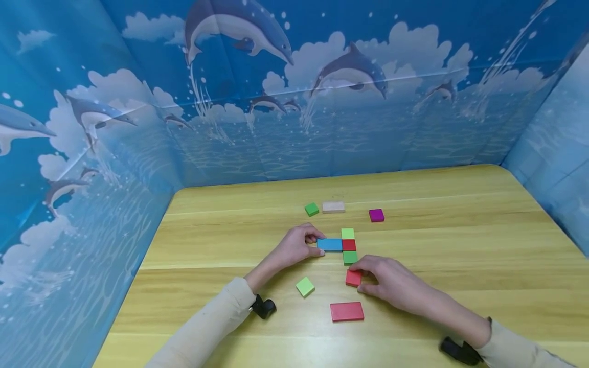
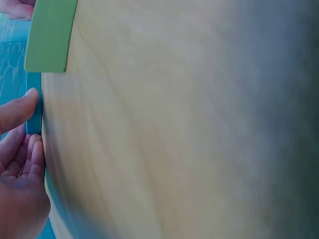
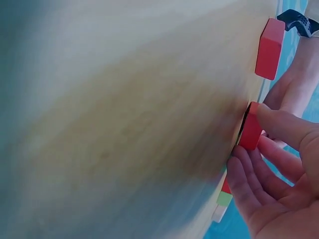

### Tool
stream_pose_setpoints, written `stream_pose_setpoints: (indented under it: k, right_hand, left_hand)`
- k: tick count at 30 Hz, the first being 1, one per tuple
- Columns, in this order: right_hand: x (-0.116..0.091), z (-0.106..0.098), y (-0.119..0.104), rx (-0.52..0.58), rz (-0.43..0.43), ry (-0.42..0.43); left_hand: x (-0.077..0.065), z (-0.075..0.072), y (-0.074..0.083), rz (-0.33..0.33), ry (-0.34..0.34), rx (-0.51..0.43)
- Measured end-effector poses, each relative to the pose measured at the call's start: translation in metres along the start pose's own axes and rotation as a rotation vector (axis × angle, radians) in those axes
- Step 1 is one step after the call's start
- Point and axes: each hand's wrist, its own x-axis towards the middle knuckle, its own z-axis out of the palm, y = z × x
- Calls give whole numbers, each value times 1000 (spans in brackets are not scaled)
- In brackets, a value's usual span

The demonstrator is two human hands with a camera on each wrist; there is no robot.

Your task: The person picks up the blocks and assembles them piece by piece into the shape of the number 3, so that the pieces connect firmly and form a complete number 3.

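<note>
Thumb and fingers of my left hand (image 1: 296, 246) pinch the left end of a blue rectangular block (image 1: 330, 245) lying on the table. Its right end meets a red square block (image 1: 349, 245), the middle of a short column with a light green block (image 1: 347, 233) above and a green block (image 1: 350, 257) below. My right hand (image 1: 391, 281) pinches another red square block (image 1: 353, 278) just below that column. In the right wrist view the thumb presses one side of this red block (image 3: 251, 130), fingertips at its lower edge.
A long red block (image 1: 347, 312) and a light green square (image 1: 305, 287) lie nearer me. Farther back are a green square (image 1: 312, 209), a pale rectangular block (image 1: 333, 207) and a purple square (image 1: 376, 215). A dolphin-print curtain (image 1: 276, 143) borders the wooden table (image 1: 221, 214).
</note>
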Motion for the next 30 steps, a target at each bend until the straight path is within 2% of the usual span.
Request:
stream_pose_setpoints:
  k: [12, 21, 30]
  right_hand:
    - [2, 4, -4, -3, 34, 7]
    - [0, 2, -3, -3, 6, 61]
    - [0, 0, -3, -6, -13, 70]
  left_hand:
    - [-1, 0, 0, 7, -1, 0]
    - [-1, 0, -2, 9, 4, -9]
    - [-1, 0, -2, 8, 6, -12]
